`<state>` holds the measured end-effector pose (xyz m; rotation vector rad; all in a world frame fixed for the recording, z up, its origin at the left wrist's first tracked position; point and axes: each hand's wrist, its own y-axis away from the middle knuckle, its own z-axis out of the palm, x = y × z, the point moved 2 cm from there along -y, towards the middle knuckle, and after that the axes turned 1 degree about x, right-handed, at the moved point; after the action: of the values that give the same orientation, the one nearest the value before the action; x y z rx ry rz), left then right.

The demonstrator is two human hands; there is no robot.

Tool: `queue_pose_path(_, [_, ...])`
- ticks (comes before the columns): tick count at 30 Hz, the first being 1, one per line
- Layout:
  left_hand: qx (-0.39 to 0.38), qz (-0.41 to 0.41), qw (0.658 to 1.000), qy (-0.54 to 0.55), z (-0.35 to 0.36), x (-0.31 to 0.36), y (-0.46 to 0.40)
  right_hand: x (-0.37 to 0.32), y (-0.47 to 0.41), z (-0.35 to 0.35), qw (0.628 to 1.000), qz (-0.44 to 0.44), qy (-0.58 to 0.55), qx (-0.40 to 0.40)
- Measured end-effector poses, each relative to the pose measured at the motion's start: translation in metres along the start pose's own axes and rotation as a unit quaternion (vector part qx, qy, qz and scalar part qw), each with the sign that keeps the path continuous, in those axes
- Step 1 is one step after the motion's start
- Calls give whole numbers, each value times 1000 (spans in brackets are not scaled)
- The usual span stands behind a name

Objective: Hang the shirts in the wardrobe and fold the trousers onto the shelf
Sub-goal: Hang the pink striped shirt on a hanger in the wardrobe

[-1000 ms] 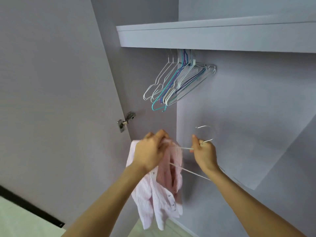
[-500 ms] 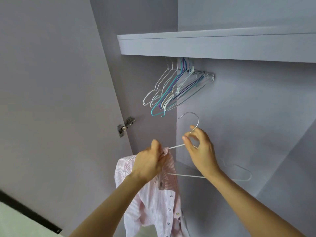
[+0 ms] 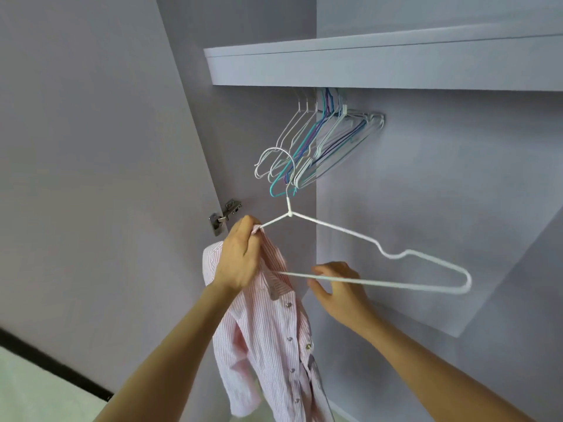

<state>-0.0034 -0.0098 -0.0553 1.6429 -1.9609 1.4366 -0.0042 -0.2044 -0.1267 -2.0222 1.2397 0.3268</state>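
Note:
A pink striped shirt hangs from my left hand, which grips its collar together with the left arm of a white wire hanger. The hanger's left shoulder is inside the shirt. Its right shoulder sticks out bare to the right. My right hand sits just under the hanger's bottom bar, fingers loosely curled near it. The hanger's hook points up in front of the bundle of hangers.
Several empty wire hangers, white, teal and purple, hang under the grey wardrobe shelf. The open wardrobe door stands to the left, with a metal hinge at its edge. Grey wardrobe walls surround the space.
The hanger has been raised and turned upright, its hook now pointing up. My right hand dropped from the hook's neck to the bottom bar. The shirt hangs lower and more unfolded.

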Motion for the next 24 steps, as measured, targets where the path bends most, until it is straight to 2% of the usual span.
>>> queue_pose_path(3, [12, -9, 998, 65, -5, 2, 0, -11, -17, 19, 993, 16, -30, -109])
queue_pose_path(8, [42, -59, 987, 144, -9, -3, -3, -34, -28, 44, 979, -20, 35, -201])
queue_pose_path(10, [51, -57, 983, 166, -10, -1, -6, -39, -27, 49, 976, -24, 55, -210])
queue_pose_path(12, [53, -49, 983, 169, -11, -2, -7, -37, -31, 46, 983, 29, 52, -176])
queue_pose_path(14, [43, -36, 989, 135, -13, -5, -5, -27, -40, 34, 986, 71, 57, -136])
queue_pose_path(17, [8, 9, 997, 78, -16, -10, -1, -10, -56, 4, 990, 65, 77, -103])
queue_pose_path(19, [-27, 52, 998, 33, -17, -11, 0, -2, -64, -13, 994, 42, 28, -93])
queue_pose_path(22, [-58, 101, 992, -42, -19, -11, -2, 9, -72, -30, 993, 5, -48, -108])
queue_pose_path(24, [-77, 140, 982, -100, -20, -6, -4, 15, -77, -40, 988, -16, 3, -151])
